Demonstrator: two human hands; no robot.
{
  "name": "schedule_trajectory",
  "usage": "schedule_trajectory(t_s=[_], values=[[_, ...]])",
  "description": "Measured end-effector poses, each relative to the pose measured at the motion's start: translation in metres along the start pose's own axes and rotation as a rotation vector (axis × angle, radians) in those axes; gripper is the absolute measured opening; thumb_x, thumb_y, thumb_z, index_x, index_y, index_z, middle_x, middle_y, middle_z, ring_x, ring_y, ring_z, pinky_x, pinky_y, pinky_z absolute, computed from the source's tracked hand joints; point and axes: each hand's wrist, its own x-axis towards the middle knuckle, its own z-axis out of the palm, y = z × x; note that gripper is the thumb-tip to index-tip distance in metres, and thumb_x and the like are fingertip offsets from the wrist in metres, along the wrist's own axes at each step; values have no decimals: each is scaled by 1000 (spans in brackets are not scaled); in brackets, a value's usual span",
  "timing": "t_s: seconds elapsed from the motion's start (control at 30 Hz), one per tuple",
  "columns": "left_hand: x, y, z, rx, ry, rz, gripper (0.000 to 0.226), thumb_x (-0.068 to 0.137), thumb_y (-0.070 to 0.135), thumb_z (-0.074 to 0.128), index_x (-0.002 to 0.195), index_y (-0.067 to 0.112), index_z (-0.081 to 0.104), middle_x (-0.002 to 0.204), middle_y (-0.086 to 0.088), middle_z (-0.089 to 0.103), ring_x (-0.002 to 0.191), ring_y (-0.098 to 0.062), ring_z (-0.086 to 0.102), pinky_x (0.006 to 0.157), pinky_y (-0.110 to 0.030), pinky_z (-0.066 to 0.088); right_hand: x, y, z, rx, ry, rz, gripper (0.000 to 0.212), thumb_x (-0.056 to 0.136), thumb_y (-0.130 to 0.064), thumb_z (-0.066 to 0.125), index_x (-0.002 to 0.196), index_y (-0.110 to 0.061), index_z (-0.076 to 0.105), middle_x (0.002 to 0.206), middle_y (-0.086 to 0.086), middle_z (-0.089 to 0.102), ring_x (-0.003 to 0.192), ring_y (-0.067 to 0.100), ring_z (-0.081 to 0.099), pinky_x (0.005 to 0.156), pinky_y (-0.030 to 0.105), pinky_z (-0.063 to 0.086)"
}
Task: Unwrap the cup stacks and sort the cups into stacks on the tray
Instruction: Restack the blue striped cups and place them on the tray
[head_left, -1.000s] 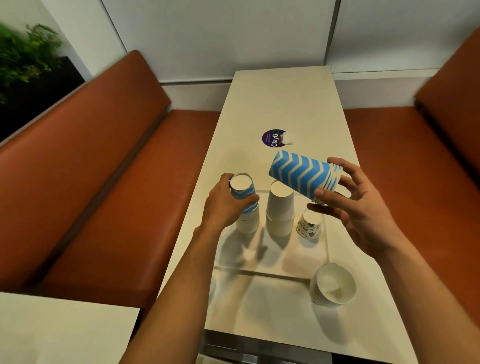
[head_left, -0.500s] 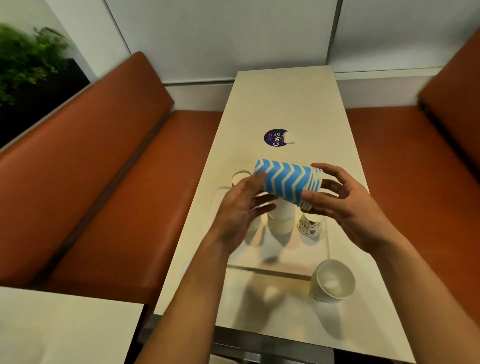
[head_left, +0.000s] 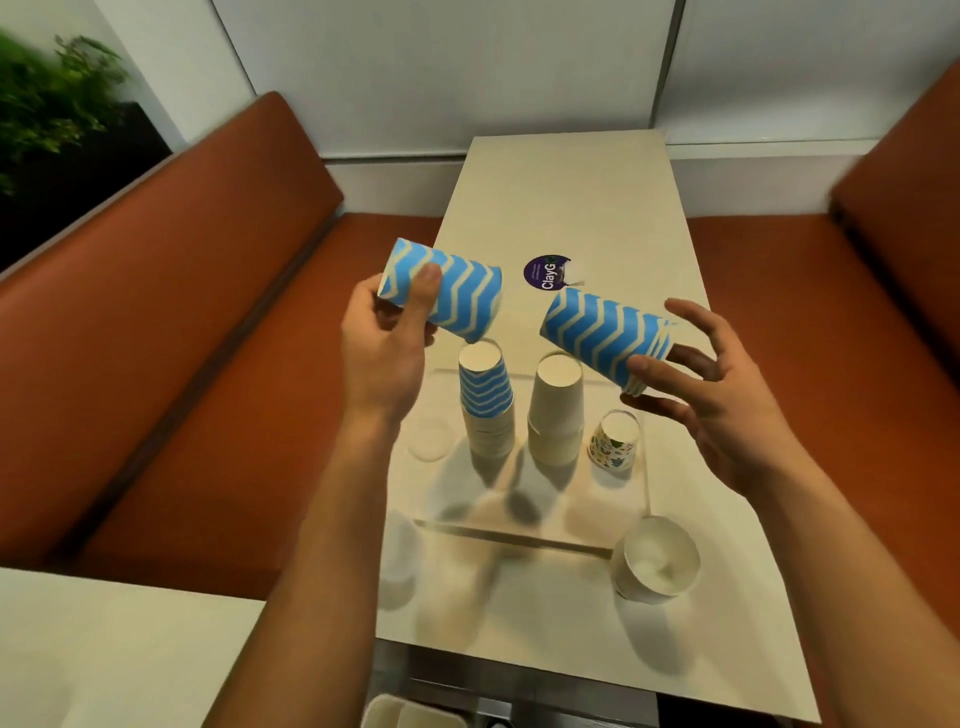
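My left hand (head_left: 382, 348) grips a single blue zigzag cup (head_left: 452, 293), held sideways above the tray's left part. My right hand (head_left: 711, 400) holds a stack of blue zigzag cups (head_left: 605, 335) by its rim end, tilted over the tray. On the clear tray (head_left: 519, 525) stand three upside-down groups: a stack with a blue zigzag cup on top (head_left: 485, 400), a plain white stack (head_left: 556, 410) and a small flower-print cup (head_left: 614, 441).
A white cup stack (head_left: 657, 564) lies on its side on the table, right of the tray's near corner. A round purple sticker (head_left: 546, 273) sits farther up the long white table (head_left: 576, 197). Orange benches flank both sides. A clear lid (head_left: 430, 439) lies at the tray's left.
My left hand pulled one blue zigzag cup off the stack and carried it up and left. The right hand keeps the rest of the stack, moved slightly right.
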Motion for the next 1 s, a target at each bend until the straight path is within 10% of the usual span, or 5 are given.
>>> schedule_trajectory(t_s=[0.33,0.87,1.0], values=[[9,-31,11,812,-139,121,60,81,63,75,126,29,57,117,9,68,101,-18,65,87,-41,55,-5,-4,-1,18,-18,6,72,70,-13,80,137,-20,56,124,12,64,100,28,76,81,40,64],[7,-77,17,831,-301,-62,88,72,70,78,142,28,46,139,2,58,120,-22,61,94,-44,54,-4,0,1,-22,-64,37,73,69,-14,81,138,-22,56,122,8,66,102,26,75,85,43,64],[2,-59,16,680,-114,48,85,77,81,64,143,30,47,142,4,52,119,-19,57,93,-35,52,-2,2,3,-22,-88,39,71,69,-13,81,136,-23,58,124,10,65,104,28,74,85,43,64]])
